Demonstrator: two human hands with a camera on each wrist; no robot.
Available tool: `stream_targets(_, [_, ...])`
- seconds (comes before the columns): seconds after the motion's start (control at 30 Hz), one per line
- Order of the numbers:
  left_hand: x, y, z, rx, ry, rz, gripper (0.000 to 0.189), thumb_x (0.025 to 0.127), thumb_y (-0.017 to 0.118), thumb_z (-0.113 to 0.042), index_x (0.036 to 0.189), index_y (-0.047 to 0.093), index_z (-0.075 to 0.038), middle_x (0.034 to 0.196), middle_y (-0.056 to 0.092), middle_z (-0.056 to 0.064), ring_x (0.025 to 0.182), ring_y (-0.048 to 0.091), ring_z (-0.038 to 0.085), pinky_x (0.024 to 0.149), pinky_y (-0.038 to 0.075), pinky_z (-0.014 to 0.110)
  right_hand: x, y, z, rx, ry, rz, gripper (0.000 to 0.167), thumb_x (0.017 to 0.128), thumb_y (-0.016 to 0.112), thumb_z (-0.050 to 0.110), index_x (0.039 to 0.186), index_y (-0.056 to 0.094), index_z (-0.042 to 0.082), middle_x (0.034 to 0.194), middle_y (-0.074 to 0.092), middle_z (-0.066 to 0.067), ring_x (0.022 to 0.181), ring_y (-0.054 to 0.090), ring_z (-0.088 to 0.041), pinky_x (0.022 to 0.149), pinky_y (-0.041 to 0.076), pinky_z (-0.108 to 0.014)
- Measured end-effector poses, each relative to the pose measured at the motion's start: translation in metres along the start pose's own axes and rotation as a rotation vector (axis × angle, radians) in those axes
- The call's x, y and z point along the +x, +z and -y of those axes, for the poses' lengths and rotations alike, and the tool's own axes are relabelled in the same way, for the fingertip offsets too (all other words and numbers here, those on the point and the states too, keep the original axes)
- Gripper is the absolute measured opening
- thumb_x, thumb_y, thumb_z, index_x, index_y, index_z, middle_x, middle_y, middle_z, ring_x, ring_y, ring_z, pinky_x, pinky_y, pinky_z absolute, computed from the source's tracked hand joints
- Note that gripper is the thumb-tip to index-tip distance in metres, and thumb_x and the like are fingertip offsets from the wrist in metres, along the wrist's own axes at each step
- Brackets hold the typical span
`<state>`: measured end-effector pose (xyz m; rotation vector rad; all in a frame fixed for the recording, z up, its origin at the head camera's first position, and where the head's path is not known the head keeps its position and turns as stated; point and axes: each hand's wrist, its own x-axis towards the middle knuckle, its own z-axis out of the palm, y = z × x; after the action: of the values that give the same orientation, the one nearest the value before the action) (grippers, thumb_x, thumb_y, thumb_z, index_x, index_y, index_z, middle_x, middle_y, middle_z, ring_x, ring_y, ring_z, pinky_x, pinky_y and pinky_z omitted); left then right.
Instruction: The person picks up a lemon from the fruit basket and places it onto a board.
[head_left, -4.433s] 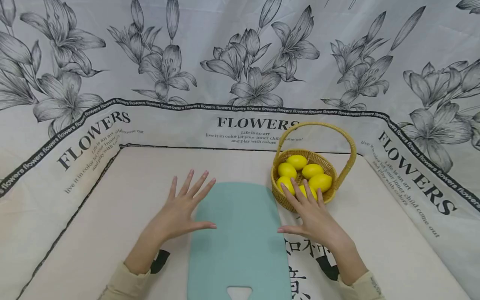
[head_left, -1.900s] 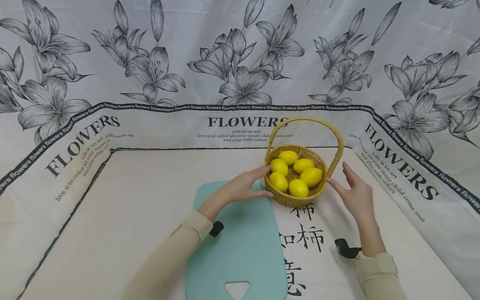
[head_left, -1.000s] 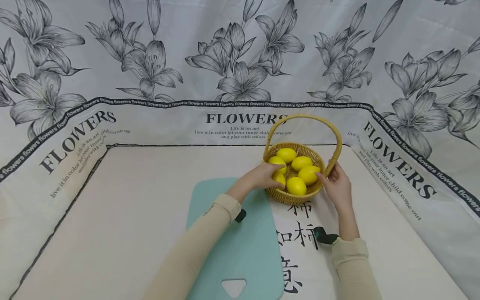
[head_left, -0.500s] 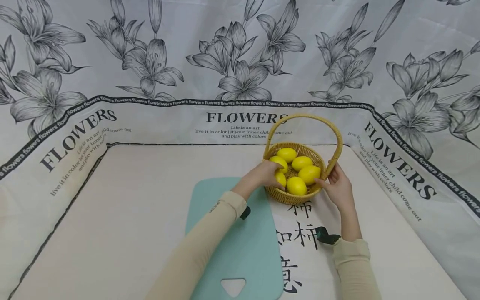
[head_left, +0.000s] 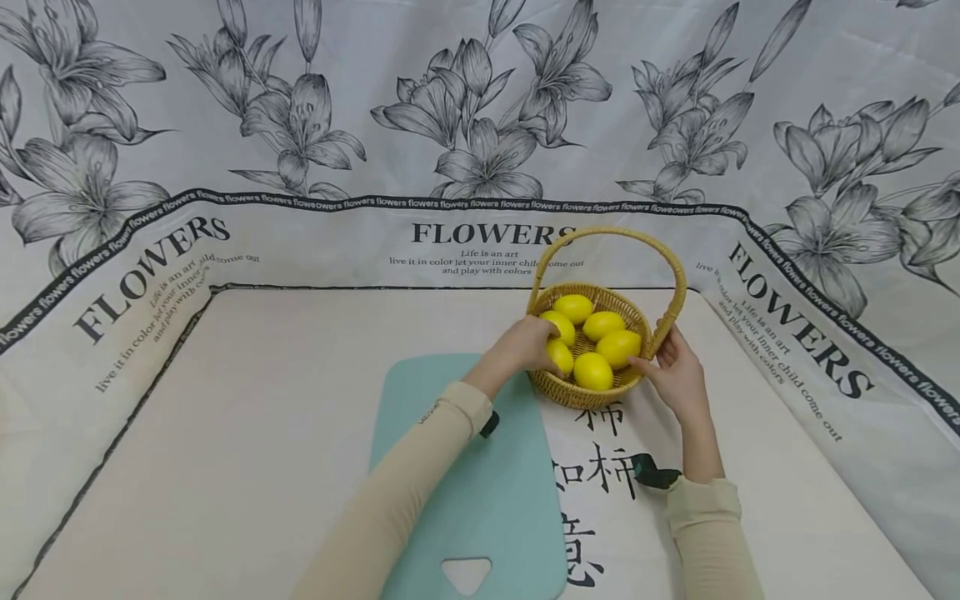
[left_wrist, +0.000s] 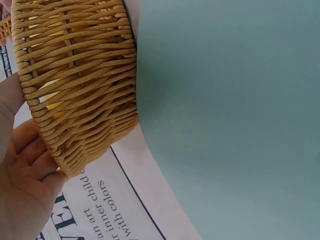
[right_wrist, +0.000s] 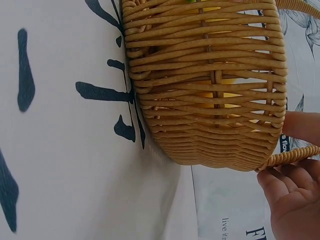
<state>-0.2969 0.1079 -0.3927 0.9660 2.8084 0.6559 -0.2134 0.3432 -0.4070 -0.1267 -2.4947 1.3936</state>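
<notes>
A round wicker basket with a tall arched handle stands behind and right of the board. Several yellow lemons lie inside it. My left hand grips the basket's left side, its thumb and a finger reaching over the rim beside two lemons. In the left wrist view, fingers of that hand curl against the wicker wall. My right hand holds the right side near the handle's foot. Its thumb lies at the rim and the other fingers curl below the handle, as the right wrist view shows.
A pale teal cutting board with a triangular hole lies lengthwise in front, its far right corner close to the basket. The white tablecloth bears black brush characters right of the board. A flower-printed cloth hangs behind the table.
Both hands, earlier spread over the board and near the basket's front, have moved to the basket's two sides and taken hold. Over the last second they have barely moved.
</notes>
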Motion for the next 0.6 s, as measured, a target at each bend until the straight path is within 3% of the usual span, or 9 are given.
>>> stream_targets(0.6, [0.0018,0.0026,-0.0056,0.065,-0.050,-0.033,0.068,0.068,0.088,-0.037,0.125,0.065,-0.008,0.122,0.066,0.003,0.110,0.060,0.017,0.096,0.047,0.026,-0.0001,0.0006,0.0009,0.008,-0.006,-0.001,0.090,0.089,0.071,0.012,0.155,0.009,0.007,0.155,0.019,-0.021,0.140,0.025,-0.037,0.112,0.026,-0.044])
